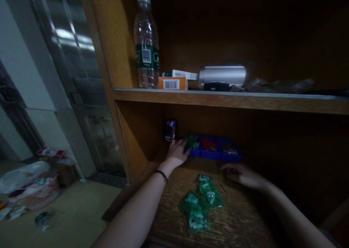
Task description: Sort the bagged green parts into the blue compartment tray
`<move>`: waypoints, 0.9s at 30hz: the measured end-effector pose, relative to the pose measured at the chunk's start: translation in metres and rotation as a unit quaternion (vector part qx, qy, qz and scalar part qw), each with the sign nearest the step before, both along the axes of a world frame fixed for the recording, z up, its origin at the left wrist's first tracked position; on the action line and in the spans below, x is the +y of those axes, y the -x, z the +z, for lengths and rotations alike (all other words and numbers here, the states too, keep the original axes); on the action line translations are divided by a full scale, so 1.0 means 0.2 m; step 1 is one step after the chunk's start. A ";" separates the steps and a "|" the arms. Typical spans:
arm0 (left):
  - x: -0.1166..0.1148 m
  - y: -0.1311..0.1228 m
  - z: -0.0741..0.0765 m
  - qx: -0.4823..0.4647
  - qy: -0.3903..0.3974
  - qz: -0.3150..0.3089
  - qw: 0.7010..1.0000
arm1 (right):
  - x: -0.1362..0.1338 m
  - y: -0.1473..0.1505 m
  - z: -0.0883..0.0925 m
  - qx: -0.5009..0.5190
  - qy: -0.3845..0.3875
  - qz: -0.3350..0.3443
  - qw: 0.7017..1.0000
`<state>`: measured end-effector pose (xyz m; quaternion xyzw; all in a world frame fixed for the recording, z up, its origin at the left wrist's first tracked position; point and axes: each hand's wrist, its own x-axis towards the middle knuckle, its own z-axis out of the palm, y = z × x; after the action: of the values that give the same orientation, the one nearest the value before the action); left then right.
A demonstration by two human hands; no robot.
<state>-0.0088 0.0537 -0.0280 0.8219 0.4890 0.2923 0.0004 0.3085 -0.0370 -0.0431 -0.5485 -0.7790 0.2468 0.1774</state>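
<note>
My left hand (177,153) reaches to the left end of a blue compartment tray (215,154), with its fingertips beside a green packet (192,142) in the left compartment. The hand looks open and holds nothing I can see. A phone (170,130) with a blurred screen stands just behind those fingers. My right hand (240,176) rests loosely curled on the wooden shelf (240,215), close to a thin dark pin (223,188). A heap of green plastic packets (199,208) lies on the wood between my hands.
A water bottle (145,48), cartons (171,83), a silver cylinder (222,75) and a plastic bag (278,85) stand on the upper shelf (231,100). The tray's other compartments hold red and dark items. Bags and clutter lie on the floor (79,204) at left, by metal doors (79,91).
</note>
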 end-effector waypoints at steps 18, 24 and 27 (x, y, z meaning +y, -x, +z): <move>0.00 -0.06 0.01 0.078 0.006 0.006 0.997 | -0.01 0.02 0.02 -0.005 -0.003 -0.008 1.000; -0.02 -0.08 0.02 0.081 0.037 0.009 0.996 | -0.02 0.02 0.02 -0.010 0.003 -0.003 1.000; -0.04 -0.09 0.03 0.096 0.041 0.015 0.994 | -0.02 0.02 0.02 -0.006 0.005 -0.003 1.000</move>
<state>0.0095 0.0464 -0.0213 0.8382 0.5104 0.1914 -0.0168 0.3037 -0.0401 -0.0386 -0.5535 -0.7770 0.2466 0.1705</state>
